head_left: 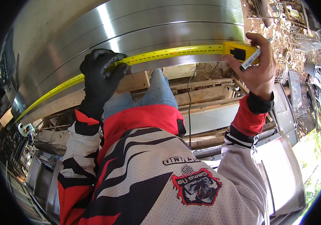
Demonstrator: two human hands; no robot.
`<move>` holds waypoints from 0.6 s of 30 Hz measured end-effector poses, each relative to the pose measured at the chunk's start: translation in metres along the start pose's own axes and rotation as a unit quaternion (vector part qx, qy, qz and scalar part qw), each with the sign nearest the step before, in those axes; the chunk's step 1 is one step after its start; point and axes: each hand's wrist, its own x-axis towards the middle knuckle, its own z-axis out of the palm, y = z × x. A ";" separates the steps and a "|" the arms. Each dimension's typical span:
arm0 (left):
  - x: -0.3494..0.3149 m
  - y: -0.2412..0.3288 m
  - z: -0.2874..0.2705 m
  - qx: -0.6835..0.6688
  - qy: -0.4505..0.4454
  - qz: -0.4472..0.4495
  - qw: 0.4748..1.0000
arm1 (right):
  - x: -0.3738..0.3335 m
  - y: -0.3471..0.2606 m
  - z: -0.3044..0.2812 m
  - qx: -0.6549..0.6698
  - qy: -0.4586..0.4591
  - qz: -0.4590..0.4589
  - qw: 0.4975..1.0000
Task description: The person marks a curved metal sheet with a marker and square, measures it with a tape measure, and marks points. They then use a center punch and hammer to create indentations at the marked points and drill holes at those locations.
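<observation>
A yellow tape measure blade (175, 51) runs along the near edge of long, shiny metal strips (190, 32). In a black glove, my left hand (101, 75) pinches the blade between thumb and fingers, left of centre. My bare right hand (261, 75) grips the yellow tape measure case (243, 48) at the right end of the strips. A marker with a white barrel (251, 59) is also held in that hand, lying slantwise across the case. Toward the far left the blade stretches on along the metal; its tip is too small to make out.
Below the metal is a wooden frame (201, 101) with a dark cable (189, 112) hanging across it. Pale sheet panels (280, 172) lean at the lower right. Wire racks (296, 88) and scrap lie on leaf-strewn ground at the right. A white-and-green object (26, 129) sits at left.
</observation>
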 end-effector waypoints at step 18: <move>-0.002 -0.004 0.004 0.013 -0.003 0.037 0.999 | -0.002 -0.039 0.031 0.083 0.068 0.162 0.981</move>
